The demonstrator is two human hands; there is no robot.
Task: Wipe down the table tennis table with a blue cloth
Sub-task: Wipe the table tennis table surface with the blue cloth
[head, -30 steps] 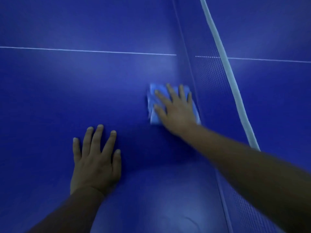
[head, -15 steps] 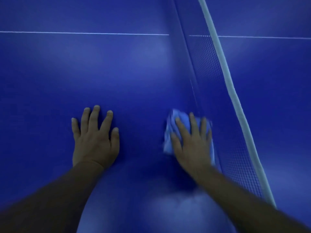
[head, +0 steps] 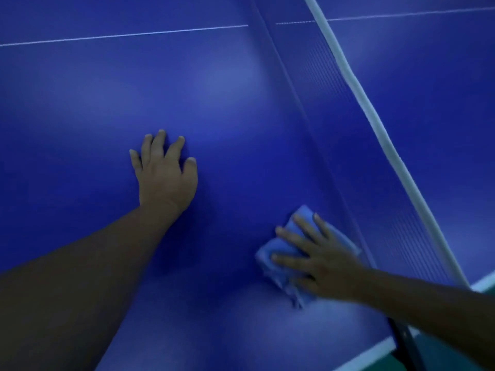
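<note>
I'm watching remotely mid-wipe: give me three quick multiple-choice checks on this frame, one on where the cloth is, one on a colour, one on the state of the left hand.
1. Where does the blue cloth lie?
A. on the far half beyond the net
B. on the near half, beside the foot of the net
C. draped over the net's top band

2. What colour is the net's top band?
A. white
B. red
C. black

3. How is the left hand?
A. gripping a second cloth
B. lifted clear of the table
C. resting on the table, holding nothing

Answers:
1 B: the cloth sits under the right hand on the near side, close to the bottom of the mesh.
2 A: the band runs pale white against the blue.
3 C: its fingers are spread on the bare surface with nothing beneath them.
</note>
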